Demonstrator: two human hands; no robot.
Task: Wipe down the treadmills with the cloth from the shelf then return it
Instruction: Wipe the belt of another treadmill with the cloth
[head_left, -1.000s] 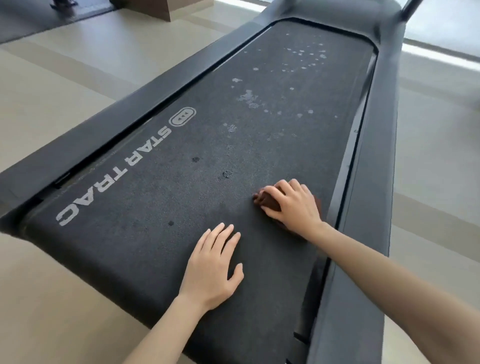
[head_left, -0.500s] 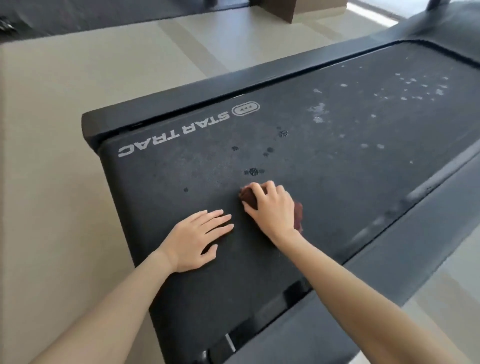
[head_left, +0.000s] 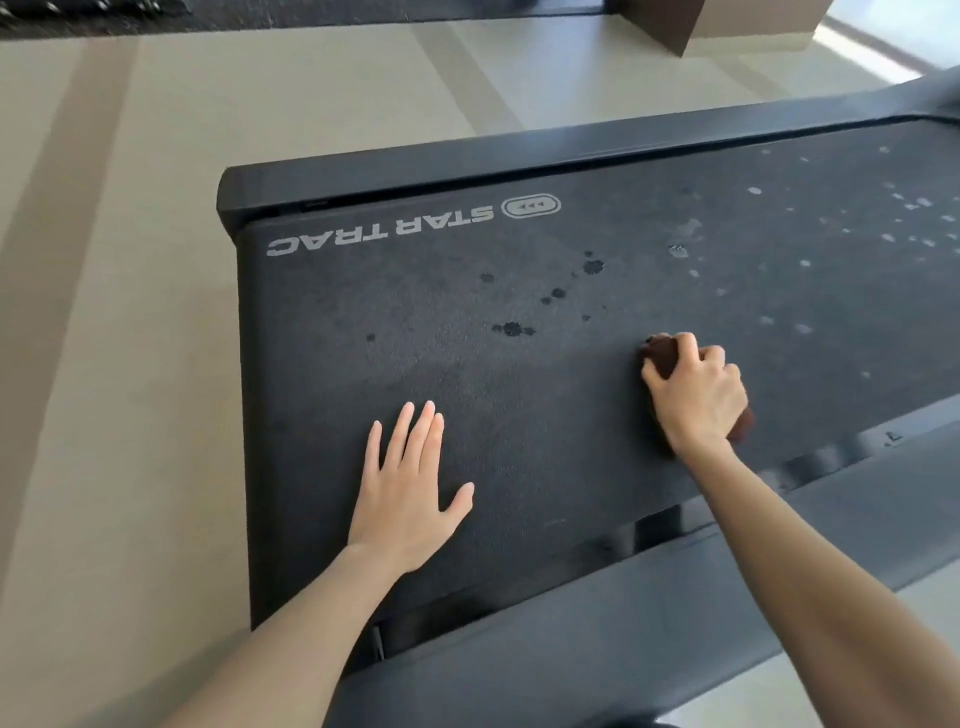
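Pale beige floor (head_left: 130, 260) fills the left side and top of the frame around one black treadmill (head_left: 597, 649), whose near side rail runs along the bottom from centre to lower right. Two bare forearms reach in from the bottom edge. Left of centre, the left hand (head_left: 408, 488) lies flat on the belt (head_left: 519, 415), palm down, fingers loosely spread, gripping nothing, close to the belt's end edge at the left. To the right, the right hand (head_left: 696, 392) is curled tight around one dark brown cloth (head_left: 661, 356), pressing it onto the belt just inside the near rail; cloth shows beyond the knuckles and at the wrist side. Bare belt lies open between the two hands. Beyond them sit several dark spots (head_left: 513, 329) at centre frame, then many pale specks (head_left: 805, 263) toward the upper right. One white STAR TRAC logo (head_left: 410, 226) reads upside down along the far rail (head_left: 467, 171). One brown block (head_left: 691, 21) stands at the top right.
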